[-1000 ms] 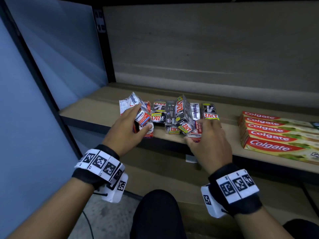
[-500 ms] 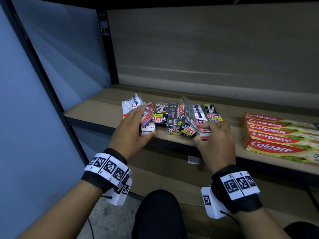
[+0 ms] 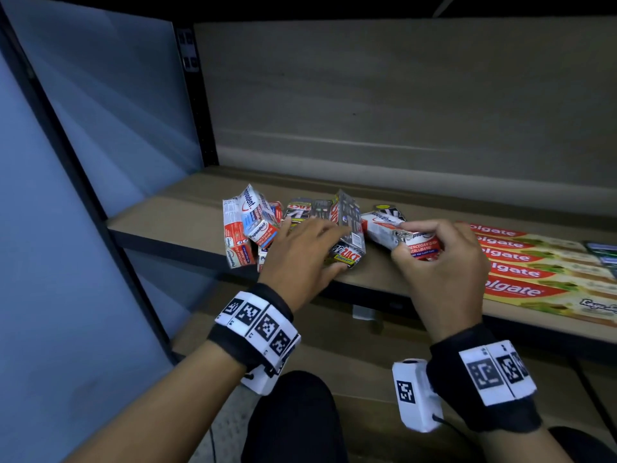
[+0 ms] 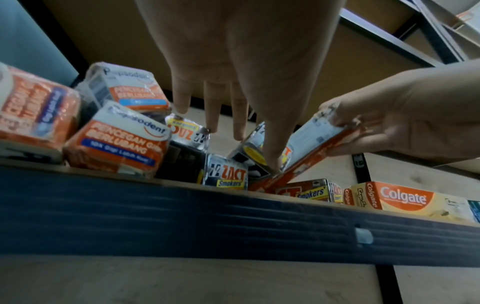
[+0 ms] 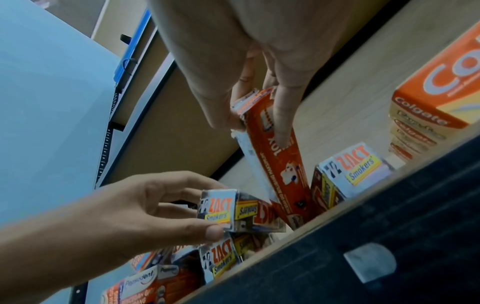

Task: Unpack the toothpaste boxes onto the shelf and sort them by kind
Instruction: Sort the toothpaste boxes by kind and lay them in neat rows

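A jumble of small boxes lies near the front edge of the wooden shelf (image 3: 167, 222). Red-and-white Pepsodent boxes (image 3: 247, 225) (image 4: 116, 139) are heaped at its left and black Zact Smokers boxes in the middle. My left hand (image 3: 330, 245) (image 5: 211, 208) pinches a tilted Zact box (image 3: 349, 259) (image 5: 221, 207), thumb under its front end and fingers over its top. My right hand (image 3: 404, 240) (image 5: 255, 129) grips one end of a Pepsodent box (image 3: 384, 228) (image 5: 280, 164), raised at a slant, its low end still among the Zact boxes. Another Zact box (image 3: 389, 208) (image 5: 353, 166) lies just behind it.
Long Colgate boxes (image 3: 521, 272) lie in a row on the right of the shelf, with darker boxes (image 3: 601, 248) past them. A black front rail (image 4: 233, 222) runs below the shelf edge. A blue panel (image 3: 83, 162) closes the left side. My knee (image 3: 293, 416) is below.
My left hand left the Pepsodent heap and moved right onto the Zact boxes. My right hand pulled a Pepsodent box up and to the right out of the cluster.
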A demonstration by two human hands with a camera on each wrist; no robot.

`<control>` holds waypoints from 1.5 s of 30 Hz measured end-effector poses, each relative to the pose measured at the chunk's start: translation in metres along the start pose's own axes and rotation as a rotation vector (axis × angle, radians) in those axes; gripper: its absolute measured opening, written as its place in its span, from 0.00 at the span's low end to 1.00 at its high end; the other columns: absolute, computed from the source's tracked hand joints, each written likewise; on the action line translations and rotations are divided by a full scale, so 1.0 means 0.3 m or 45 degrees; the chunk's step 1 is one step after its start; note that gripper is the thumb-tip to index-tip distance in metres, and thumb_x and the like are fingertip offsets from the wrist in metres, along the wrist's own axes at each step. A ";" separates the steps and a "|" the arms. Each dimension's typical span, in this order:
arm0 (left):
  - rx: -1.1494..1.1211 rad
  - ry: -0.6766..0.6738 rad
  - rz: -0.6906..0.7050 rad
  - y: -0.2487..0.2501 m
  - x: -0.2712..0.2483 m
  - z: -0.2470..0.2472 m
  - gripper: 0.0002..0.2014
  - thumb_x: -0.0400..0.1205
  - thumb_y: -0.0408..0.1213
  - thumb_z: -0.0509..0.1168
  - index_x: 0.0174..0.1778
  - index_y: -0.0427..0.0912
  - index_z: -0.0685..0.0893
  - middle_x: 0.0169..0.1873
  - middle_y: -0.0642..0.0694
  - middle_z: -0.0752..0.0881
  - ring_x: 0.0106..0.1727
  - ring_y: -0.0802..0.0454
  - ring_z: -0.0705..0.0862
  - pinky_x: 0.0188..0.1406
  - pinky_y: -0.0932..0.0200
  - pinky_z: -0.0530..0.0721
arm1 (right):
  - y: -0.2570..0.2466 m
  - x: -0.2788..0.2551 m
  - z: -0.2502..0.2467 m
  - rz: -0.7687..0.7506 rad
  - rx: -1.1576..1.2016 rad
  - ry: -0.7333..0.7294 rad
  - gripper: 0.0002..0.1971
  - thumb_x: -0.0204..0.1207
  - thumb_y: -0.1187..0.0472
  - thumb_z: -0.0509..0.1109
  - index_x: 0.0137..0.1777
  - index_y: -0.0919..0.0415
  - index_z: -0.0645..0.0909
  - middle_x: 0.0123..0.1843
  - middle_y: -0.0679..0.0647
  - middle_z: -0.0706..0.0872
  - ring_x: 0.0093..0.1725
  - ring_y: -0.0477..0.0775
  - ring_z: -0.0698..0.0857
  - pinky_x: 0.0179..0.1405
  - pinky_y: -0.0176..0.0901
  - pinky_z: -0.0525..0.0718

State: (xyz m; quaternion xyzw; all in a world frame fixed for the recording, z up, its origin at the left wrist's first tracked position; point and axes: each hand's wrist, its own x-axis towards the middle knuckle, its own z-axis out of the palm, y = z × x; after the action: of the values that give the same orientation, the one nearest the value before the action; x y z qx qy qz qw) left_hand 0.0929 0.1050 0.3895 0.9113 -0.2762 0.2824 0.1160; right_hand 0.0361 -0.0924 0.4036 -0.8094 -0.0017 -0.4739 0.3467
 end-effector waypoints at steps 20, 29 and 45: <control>0.213 0.131 -0.291 -0.087 -0.103 -0.039 0.33 0.74 0.47 0.71 0.76 0.47 0.73 0.77 0.46 0.71 0.83 0.37 0.62 0.79 0.29 0.60 | -0.262 0.043 0.166 -0.086 0.492 -0.118 0.14 0.62 0.70 0.75 0.46 0.54 0.89 0.48 0.51 0.83 0.45 0.41 0.84 0.47 0.29 0.80; -0.034 0.166 -0.433 -0.235 -0.171 -0.082 0.29 0.80 0.55 0.66 0.75 0.46 0.73 0.71 0.49 0.76 0.69 0.49 0.78 0.66 0.53 0.79 | -0.264 -0.012 0.323 -0.075 0.419 -0.251 0.11 0.65 0.61 0.76 0.47 0.48 0.88 0.51 0.46 0.79 0.50 0.45 0.84 0.47 0.42 0.86; -0.218 0.270 -0.330 -0.186 -0.146 -0.135 0.18 0.84 0.43 0.64 0.70 0.48 0.77 0.63 0.51 0.80 0.63 0.53 0.78 0.64 0.62 0.73 | -0.240 0.026 0.350 -0.156 0.293 -0.586 0.15 0.79 0.51 0.71 0.65 0.42 0.82 0.63 0.41 0.83 0.64 0.40 0.81 0.64 0.45 0.82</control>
State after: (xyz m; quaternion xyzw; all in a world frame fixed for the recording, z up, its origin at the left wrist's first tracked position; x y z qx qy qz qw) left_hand 0.0762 0.1848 0.3940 0.8912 -0.1655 0.3350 0.2572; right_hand 0.0969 0.0189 0.4172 -0.8496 -0.1832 -0.2941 0.3977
